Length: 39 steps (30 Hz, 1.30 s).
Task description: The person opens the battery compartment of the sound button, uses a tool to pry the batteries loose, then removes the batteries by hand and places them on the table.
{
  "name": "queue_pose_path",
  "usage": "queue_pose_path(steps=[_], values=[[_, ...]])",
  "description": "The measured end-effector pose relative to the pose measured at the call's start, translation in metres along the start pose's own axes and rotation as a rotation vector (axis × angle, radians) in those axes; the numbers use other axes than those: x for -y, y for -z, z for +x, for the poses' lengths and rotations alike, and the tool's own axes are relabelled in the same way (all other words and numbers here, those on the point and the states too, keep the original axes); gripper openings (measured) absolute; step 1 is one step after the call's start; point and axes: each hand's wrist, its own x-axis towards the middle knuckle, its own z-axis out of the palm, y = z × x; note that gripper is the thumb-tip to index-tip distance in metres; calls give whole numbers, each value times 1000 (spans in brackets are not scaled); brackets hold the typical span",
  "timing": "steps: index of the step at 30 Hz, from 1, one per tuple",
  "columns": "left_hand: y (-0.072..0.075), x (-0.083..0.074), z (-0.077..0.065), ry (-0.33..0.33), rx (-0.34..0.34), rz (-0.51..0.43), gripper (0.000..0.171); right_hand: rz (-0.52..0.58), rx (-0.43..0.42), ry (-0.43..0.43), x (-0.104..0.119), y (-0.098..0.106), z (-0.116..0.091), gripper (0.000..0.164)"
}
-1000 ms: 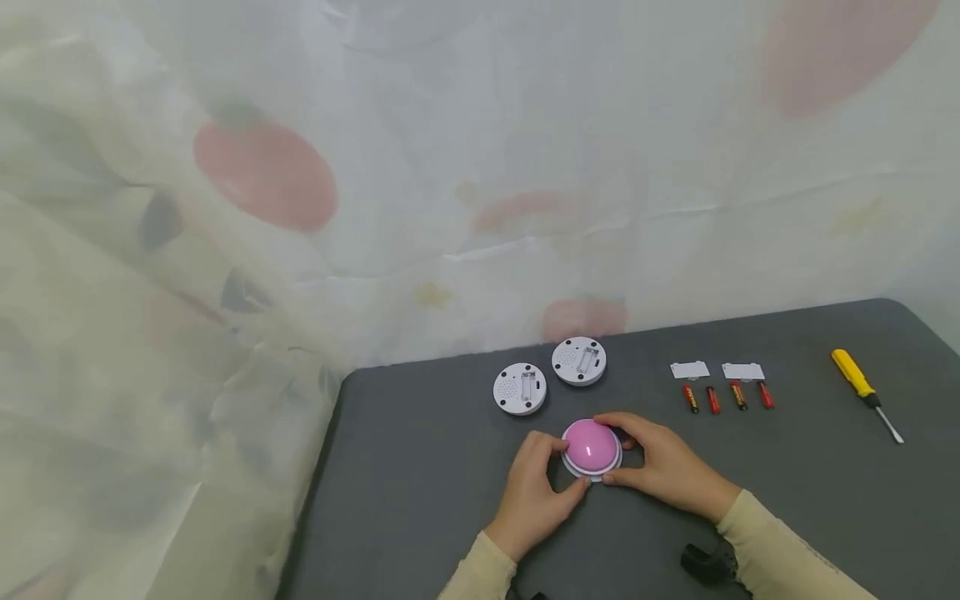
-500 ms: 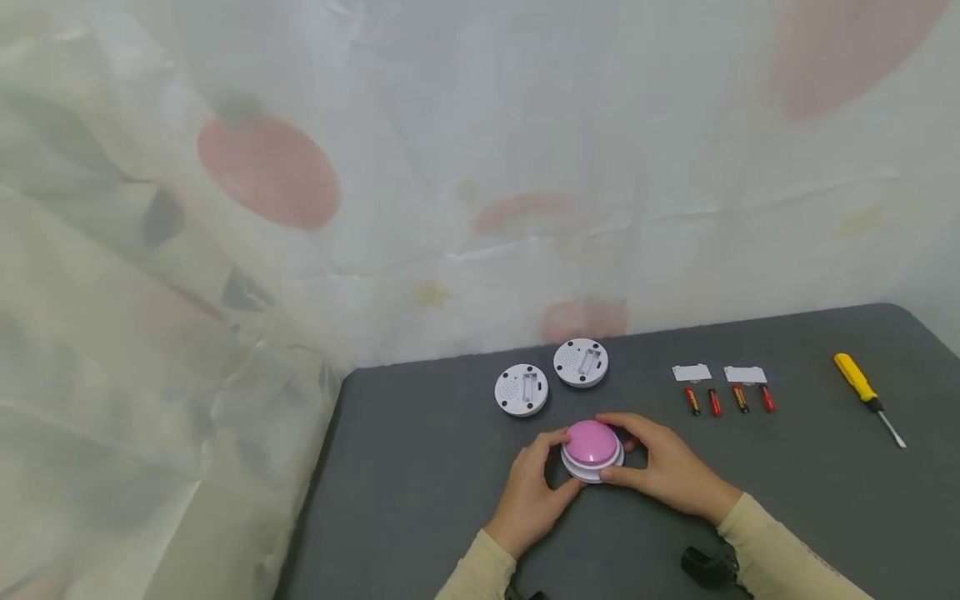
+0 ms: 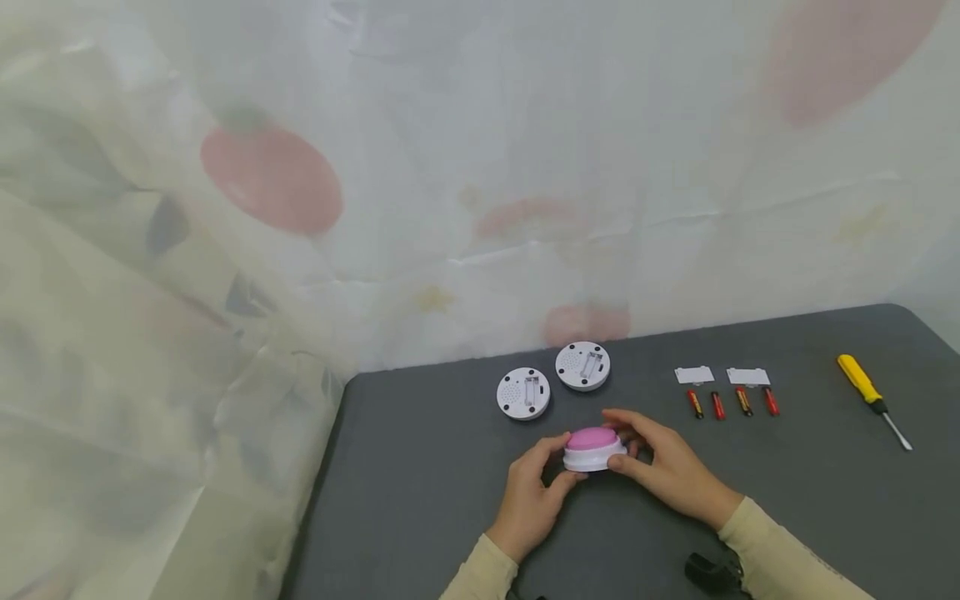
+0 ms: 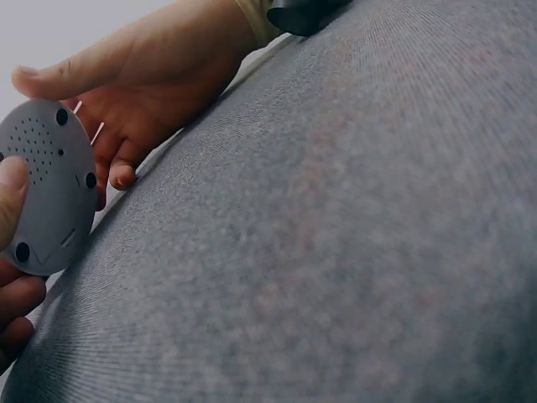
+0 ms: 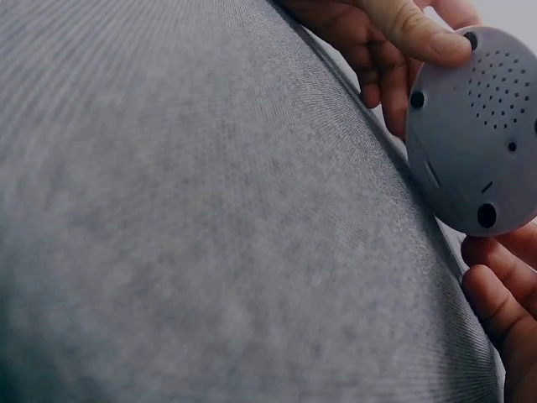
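Between both hands a buzzer button [image 3: 592, 454] with a pink dome and white base is tilted, its front edge raised and dome leaning away from me. My left hand [image 3: 528, 496] grips its left side, fingers near the dome; its thumb [image 4: 12, 189] presses the underside in the left wrist view. My right hand [image 3: 671, 467] holds the right side, thumb at the base rim and fingers behind. The white underside [image 5: 478, 159] shows speaker holes, dark round feet and thin slots in the right wrist view.
Two white buttons lie upside down behind it, a left one [image 3: 523, 393] and a right one [image 3: 582, 366], battery bays uncovered. Further right lie two white covers [image 3: 693, 375], several small batteries [image 3: 718, 406] and a yellow screwdriver [image 3: 862, 382] on the grey table [image 3: 420, 483].
The buzzer button has turned from dome facing up to tilted, so its white side now shows toward me. Both hands have turned with it and kept their grip.
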Motion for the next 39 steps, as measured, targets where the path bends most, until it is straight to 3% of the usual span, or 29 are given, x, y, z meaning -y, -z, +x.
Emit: queue_pose_path(steps=[5,10,16,21,28,33,39], values=[[0,1,0,-58,-44,26,44,41,11,-24,1,0,1,55],[1,1,-1,-84,-79,95,33,73,8,-64,3,-1,1,37],[-1,0,-1,-66,-77,108,32,106,0,-123,6,-1,1,23],[-2,0,-1,-6,-50,97,34,103,-27,-145,7,-3,0,21],[-2,-1,-1,34,-18,101,36,82,-108,-90,4,-8,0,22],[-1,-3,-2,53,23,99,33,-45,-163,-22,2,-8,2,18],[1,-8,-3,121,158,155,64,-172,-147,71,3,-7,4,24]])
